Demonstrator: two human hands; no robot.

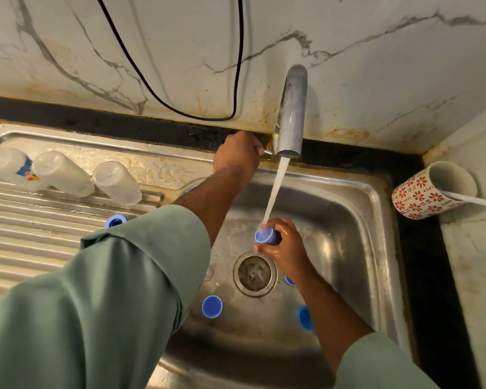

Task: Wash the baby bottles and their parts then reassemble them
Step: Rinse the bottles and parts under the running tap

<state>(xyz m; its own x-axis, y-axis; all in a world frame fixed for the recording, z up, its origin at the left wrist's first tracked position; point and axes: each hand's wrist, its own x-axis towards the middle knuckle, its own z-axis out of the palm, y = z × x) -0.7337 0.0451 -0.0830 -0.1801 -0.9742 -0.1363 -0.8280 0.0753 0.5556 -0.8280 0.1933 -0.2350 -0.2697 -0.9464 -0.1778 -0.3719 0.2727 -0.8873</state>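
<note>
My right hand (285, 248) grips a blue bottle cap (265, 236) over the steel sink basin (348, 220), right under the running water from the tap spout (292, 108). My left hand (237, 153) reaches back and grips the tap handle (265, 152) beside the spout. Three clear baby bottles (59, 172) stand upside down in a row on the ribbed drainboard (26, 234). Another blue part (115, 220) sits on the drainboard, half hidden by my left sleeve. More blue parts lie in the basin: one (212, 306) left of the drain, one (304, 318) by my right forearm.
The round drain (254, 273) is in the middle of the basin. A red-flowered mug (429, 189) holding a white stick stands on the counter at the right. A black cable (180, 80) hangs along the marble wall behind the sink.
</note>
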